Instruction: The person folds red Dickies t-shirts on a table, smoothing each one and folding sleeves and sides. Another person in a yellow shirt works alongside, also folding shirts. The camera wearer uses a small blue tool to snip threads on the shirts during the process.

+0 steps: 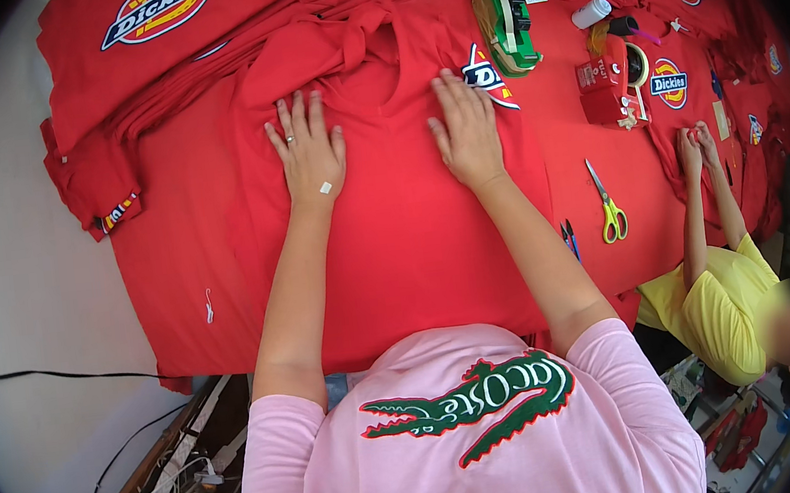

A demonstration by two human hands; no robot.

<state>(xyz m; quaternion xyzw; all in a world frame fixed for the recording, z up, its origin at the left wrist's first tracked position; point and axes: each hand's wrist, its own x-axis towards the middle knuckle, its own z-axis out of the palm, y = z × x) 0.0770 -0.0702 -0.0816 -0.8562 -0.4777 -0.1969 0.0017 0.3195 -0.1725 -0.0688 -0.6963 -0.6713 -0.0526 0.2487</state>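
A red shirt [392,218] is spread over the red-covered table in front of me, its neckline away from me. My left hand [308,148] lies flat on its upper left part, fingers apart, with a ring and a small white sticker on the back of the hand. On the other side of the neckline, my right hand [467,133] rests flat too, fingertips beside a colourful chest patch [489,78] that is partly folded out of sight. Neither hand grips anything.
Yellow-handled scissors [612,219] and pens [570,240] lie right of the shirt. Beyond stand a green tape dispenser [512,27], a red tape dispenser [611,84] and a white bottle [591,13]. Red garments [203,65] are heaped behind. A co-worker in a yellow shirt [724,308] handles red fabric at right.
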